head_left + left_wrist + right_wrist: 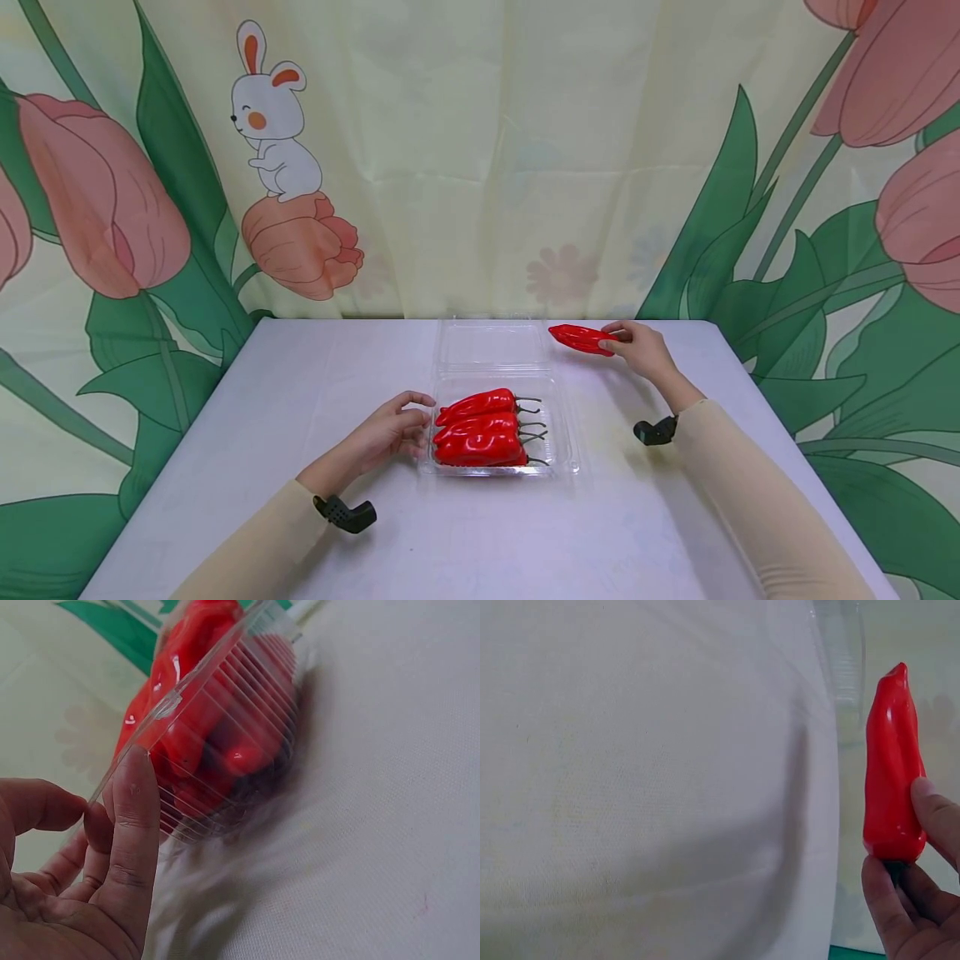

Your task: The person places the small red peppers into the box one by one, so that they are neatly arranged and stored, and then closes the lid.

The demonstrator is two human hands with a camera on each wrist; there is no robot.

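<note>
Several glossy red peppers [480, 440] with thin dark stems lie side by side in a clear plastic clamshell box [564, 417]. The stems point right, and the lid [492, 343] is folded open toward the back. At the box's left side is my left hand [386, 435]; in the left wrist view its thumb and fingers pinch the rim [169, 703]. My right hand [643, 350] holds another red pepper [581, 337] by its stem end, raised at the back right of the box. In the right wrist view this pepper [892, 765] has its tip pointing up, away from the palm.
A white cloth covers the table [360, 542]. Behind its back edge hangs a curtain [450, 167] printed with tulips and a rabbit. A black band [347, 514] is on the left wrist and another black band [655, 431] on the right.
</note>
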